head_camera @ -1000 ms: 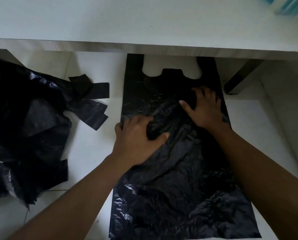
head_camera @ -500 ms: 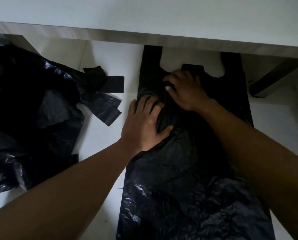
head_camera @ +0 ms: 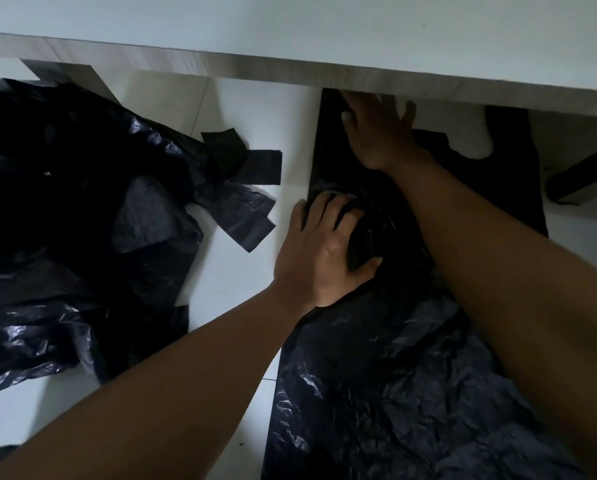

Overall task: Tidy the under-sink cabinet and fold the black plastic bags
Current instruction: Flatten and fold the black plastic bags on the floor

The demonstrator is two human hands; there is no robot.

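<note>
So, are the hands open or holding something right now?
Left hand: open, pressing down on the flat black bag.
Right hand: open, flat on that bag's top.

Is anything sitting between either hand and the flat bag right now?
Nothing visible. The left hand and right hand both lie directly on the flat bag. The right hand's fingertips reach under the counter edge. The bag pile sits apart, to the left.

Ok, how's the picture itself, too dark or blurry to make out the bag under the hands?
Head view: dim overall; the flat bag shows creases only as faint sheen low down; the heap of bags is mostly a dark mass; the right hand is slightly soft under the counter edge; the left hand reads clearly.
</note>
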